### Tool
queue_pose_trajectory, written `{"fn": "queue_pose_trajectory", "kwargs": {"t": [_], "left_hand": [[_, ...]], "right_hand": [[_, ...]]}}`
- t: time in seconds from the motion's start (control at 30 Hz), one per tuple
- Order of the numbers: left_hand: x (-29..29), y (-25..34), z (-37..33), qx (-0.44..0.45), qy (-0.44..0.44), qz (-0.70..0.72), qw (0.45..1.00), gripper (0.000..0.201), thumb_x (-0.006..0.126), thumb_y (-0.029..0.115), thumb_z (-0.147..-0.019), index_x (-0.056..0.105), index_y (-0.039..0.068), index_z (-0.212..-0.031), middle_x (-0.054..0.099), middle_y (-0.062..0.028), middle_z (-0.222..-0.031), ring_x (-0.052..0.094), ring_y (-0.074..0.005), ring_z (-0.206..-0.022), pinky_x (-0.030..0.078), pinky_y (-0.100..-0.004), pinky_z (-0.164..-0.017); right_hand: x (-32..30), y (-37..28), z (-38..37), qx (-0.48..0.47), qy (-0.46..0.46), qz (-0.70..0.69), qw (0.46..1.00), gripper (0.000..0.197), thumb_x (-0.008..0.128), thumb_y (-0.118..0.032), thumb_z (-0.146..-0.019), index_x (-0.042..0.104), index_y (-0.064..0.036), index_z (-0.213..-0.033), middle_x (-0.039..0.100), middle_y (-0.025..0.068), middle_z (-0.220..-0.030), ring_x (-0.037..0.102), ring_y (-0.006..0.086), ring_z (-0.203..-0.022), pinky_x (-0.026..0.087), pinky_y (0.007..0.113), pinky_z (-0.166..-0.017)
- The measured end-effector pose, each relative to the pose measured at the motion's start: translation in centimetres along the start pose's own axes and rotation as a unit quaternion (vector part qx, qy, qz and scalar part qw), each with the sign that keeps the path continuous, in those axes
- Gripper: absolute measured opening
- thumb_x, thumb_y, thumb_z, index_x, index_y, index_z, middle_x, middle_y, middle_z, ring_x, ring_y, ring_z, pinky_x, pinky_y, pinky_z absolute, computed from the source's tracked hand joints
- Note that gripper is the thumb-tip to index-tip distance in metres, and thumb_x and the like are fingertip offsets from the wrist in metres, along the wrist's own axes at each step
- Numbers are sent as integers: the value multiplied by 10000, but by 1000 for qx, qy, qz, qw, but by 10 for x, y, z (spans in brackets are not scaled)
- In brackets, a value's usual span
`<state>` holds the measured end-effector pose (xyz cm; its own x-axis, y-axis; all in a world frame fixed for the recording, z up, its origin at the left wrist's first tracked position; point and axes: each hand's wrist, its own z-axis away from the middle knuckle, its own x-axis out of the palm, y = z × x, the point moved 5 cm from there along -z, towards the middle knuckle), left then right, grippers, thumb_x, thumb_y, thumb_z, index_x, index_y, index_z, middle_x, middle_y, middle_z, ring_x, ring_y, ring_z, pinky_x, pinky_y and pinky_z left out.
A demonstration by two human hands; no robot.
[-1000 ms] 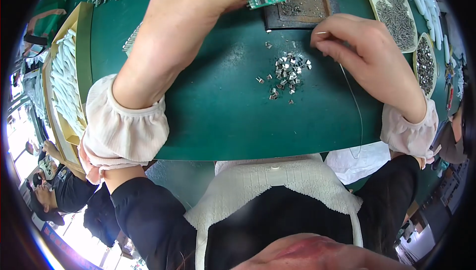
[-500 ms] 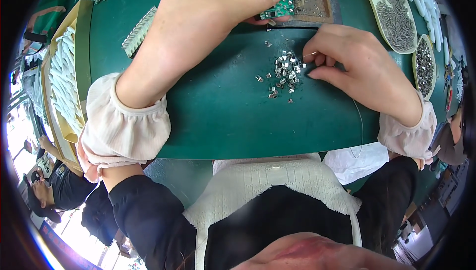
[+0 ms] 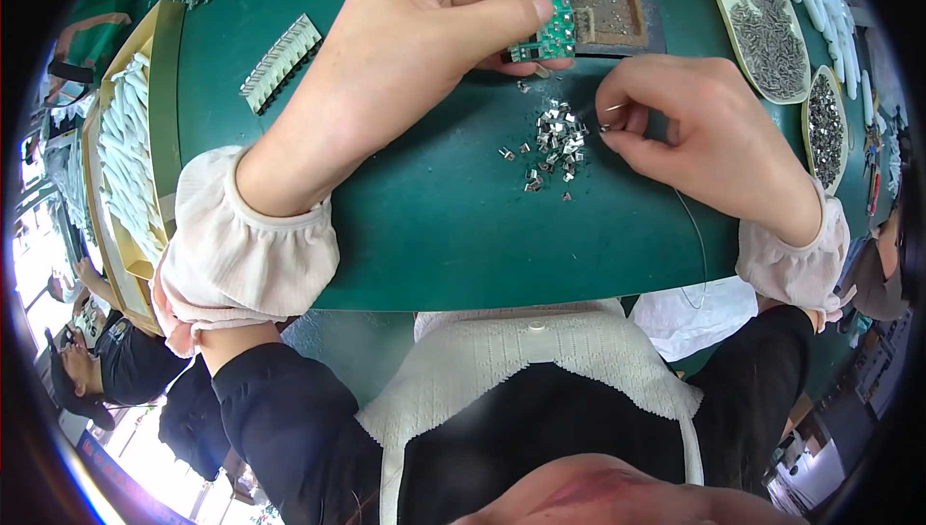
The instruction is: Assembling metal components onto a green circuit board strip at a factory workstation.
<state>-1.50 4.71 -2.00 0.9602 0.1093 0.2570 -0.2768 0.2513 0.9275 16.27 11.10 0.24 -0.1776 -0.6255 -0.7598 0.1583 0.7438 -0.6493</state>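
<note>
My left hand (image 3: 415, 38) grips a green circuit board panel (image 3: 545, 33) with small black parts, thumb on top and fingers underneath. It is held up beside a brown tray at the far edge of the view. To the right, my right hand (image 3: 675, 110) is closed, with thin solder wire (image 3: 701, 235) trailing from it toward the table edge. Between its thumb and forefinger a small shiny metal piece (image 3: 605, 127) shows, probably one of the bent clips. A loose pile of these metal clips (image 3: 559, 139) lies on the green table between my hands.
A brown tray (image 3: 641, 13) with grey bits stands behind the board. Two pale dishes of metal parts, a larger one (image 3: 805, 91) and a smaller one (image 3: 843, 153), sit at right. At left are a pale strip of parts (image 3: 280, 62) and a yellow box (image 3: 166, 91) of white tubes. A person (image 3: 125, 361) sits beyond.
My left hand and the board have shifted slightly right and nearer. The right hand has drawn a little back from the clip pile, and a small metal piece now shows at its fingertips.
</note>
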Motion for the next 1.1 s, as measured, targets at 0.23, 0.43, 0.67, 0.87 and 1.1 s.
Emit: {"fn": "queue_pose_trajectory", "kwargs": {"t": [0.23,0.43,0.67,0.87,1.1], "left_hand": [[-4,-7,1,-23,9,7,1000,220,646,47,-1006,593,7,-1215,718,-15,-1037,644,-46,-832,507,-204,-720],[-11,-9,-1,-32,8,-56,998,190,661,56,-1000,603,7,-1174,699,8,-974,607,-20,-778,480,-186,-675],[-2,-9,0,-35,-2,-15,999,218,652,40,-1001,603,-5,-1209,714,-18,-1045,633,-36,-826,501,-187,-700],[-4,-12,4,44,-19,-125,991,294,690,130,-991,633,48,-1268,743,-8,-1066,703,-62,-851,537,-195,-715],[3,-10,6,-31,-36,-105,993,285,713,127,-977,668,69,-1252,746,15,-1093,671,-20,-887,509,-172,-735]], "right_hand": [[-6,3,-1,-9,-4,-31,999,145,738,5,-838,678,-6,-969,684,107,-864,680,231,-710,530,322,-625],[-7,8,1,-9,28,30,999,160,749,8,-818,676,0,-960,665,117,-880,682,262,-758,542,353,-668],[2,1,2,-49,-7,51,997,156,743,33,-804,670,8,-939,636,122,-866,688,265,-802,545,357,-672],[-12,-4,-6,3,30,-53,998,158,706,84,-821,685,1,-954,687,68,-926,681,132,-780,487,253,-553],[-12,6,-6,74,123,-152,978,168,713,79,-867,711,-8,-1011,681,15,-981,625,40,-801,449,164,-560]]}}
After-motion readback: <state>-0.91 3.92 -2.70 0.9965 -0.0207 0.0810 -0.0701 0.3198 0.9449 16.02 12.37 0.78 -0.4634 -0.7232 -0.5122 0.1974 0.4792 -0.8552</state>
